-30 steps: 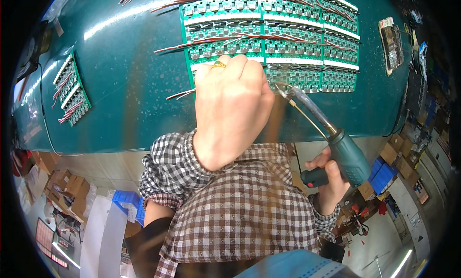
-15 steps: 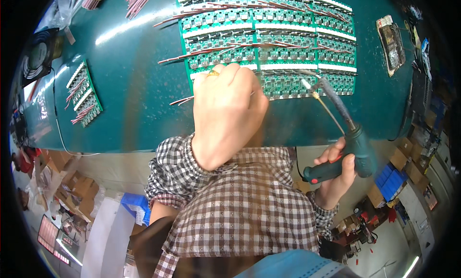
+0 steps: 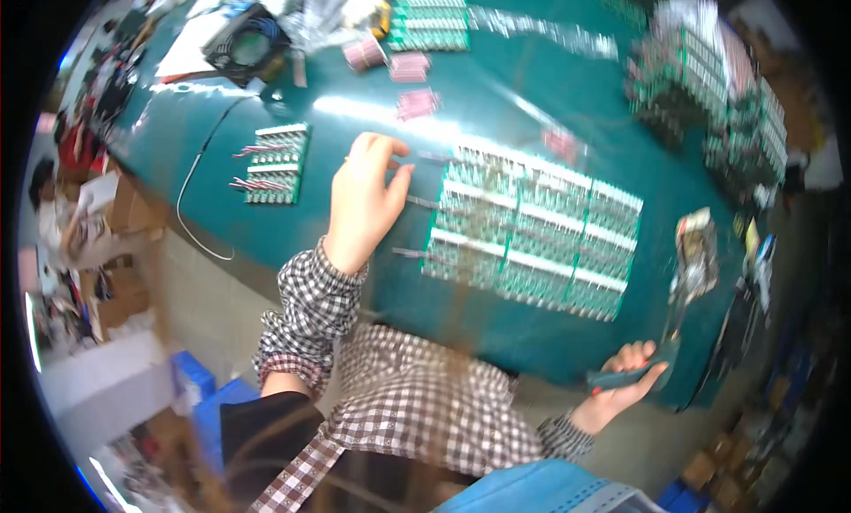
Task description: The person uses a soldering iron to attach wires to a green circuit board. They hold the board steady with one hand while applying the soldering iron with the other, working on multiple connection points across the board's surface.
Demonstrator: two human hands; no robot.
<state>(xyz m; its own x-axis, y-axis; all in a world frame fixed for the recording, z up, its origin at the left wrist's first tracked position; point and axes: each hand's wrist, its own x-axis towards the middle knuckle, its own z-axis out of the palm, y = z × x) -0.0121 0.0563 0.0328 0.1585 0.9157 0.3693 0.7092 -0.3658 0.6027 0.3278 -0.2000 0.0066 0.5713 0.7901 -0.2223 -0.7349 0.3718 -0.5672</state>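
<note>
My left hand [image 3: 365,194] hovers over the green tabletop just left of the large panel of green circuit boards [image 3: 532,234]. Its thumb and fingers are apart, with nothing visible between them. Red and white wires lie along the panel's rows and poke out past its left edge. At the right, my right hand [image 3: 620,391] is wrapped round the dark green handle of a soldering gun [image 3: 660,369]. The gun's tip, blurred, points up at the dirty tip-cleaning tray [image 3: 697,252]; whether they touch I cannot tell.
A smaller wired board [image 3: 275,169] lies at the left, near a black fan [image 3: 248,48] and its cable. Bundles of wires [image 3: 417,104] and another board panel [image 3: 431,17] are at the back. Tall stacks of boards [image 3: 687,74] stand at the far right.
My view has swung, so more of the table's far side shows. My left hand has left the panel's lower row and its fingers have spread. The soldering gun has moved right, toward the cleaning tray.
</note>
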